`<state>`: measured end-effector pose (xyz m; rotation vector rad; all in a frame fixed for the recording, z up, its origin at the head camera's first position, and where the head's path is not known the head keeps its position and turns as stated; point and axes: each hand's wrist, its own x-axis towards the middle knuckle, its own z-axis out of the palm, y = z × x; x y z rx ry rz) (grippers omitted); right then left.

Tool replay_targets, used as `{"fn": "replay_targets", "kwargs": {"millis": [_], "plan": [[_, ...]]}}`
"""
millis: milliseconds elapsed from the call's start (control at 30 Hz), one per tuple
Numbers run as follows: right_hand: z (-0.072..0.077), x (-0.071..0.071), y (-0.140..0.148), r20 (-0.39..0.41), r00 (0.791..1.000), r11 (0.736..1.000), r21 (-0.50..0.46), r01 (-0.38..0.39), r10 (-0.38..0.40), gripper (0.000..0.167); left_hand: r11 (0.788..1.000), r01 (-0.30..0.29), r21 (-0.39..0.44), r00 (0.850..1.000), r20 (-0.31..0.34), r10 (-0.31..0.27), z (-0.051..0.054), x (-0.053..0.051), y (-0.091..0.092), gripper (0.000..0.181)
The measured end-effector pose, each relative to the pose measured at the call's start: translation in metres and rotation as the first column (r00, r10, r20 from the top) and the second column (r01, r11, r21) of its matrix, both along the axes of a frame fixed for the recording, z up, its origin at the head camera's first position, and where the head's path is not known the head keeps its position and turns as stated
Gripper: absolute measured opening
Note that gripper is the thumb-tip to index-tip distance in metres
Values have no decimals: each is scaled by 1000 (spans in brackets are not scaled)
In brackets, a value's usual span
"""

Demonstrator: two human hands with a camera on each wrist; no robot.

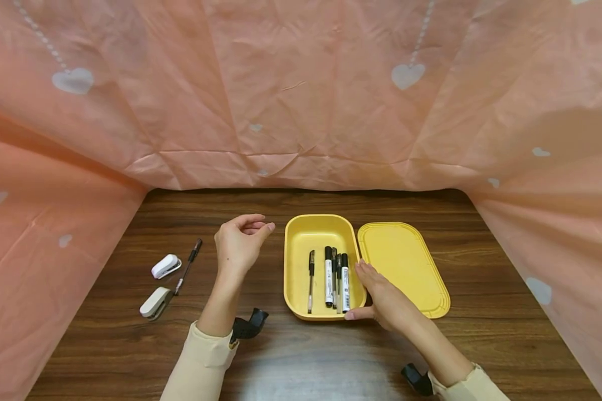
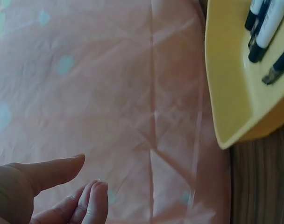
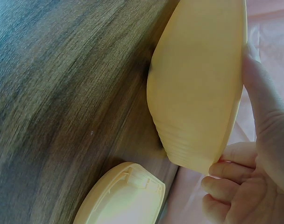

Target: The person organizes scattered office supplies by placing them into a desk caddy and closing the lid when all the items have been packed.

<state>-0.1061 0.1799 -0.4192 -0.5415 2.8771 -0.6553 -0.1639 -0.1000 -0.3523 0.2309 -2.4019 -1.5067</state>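
Observation:
A yellow box (image 1: pixel 301 239) (image 2: pixel 230 93) (image 3: pixel 198 84) stands uncovered mid-table. Inside are two white markers (image 1: pixel 328 281) (image 1: pixel 345 287) with thin pens between them, and a separate black-capped pen (image 1: pixel 311 281) to their left. The right hand (image 1: pixel 391 303) (image 3: pixel 268 158) holds the box at its near right corner, thumb at the front rim and fingers along the right side. Left of the box, the left hand (image 1: pixel 237 248) (image 2: pixel 53 191) hovers, holding nothing, its fingers loosely bent and the thumb apart from them.
A yellow lid (image 1: pixel 401 267) (image 3: pixel 132 205) lies flat right of the box. At the table's left lie a small white stapler (image 1: pixel 164 265), a grey-white stapler (image 1: pixel 154 302) and a black-capped pen (image 1: pixel 193 256). Pink cloth (image 1: pixel 301 111) hangs behind and at both sides.

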Motion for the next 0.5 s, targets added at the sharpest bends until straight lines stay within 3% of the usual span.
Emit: {"fn": "replay_targets", "kwargs": {"millis": [167, 267, 500], "plan": [[-1, -1, -2, 3, 1000, 1000, -5, 1, -1, 104, 999, -52, 8, 999, -10, 53, 8, 2, -19, 25], [-2, -2, -3, 11, 1000, 1000, -6, 6, -6, 104, 996, -87, 5, 995, -46, 88, 15, 3, -30, 24], [-4, -4, -6, 22, 1000, 1000, -11, 2, -2, 105, 980, -197, -31, 978, -83, 194, 26, 1, -61, 24]]}}
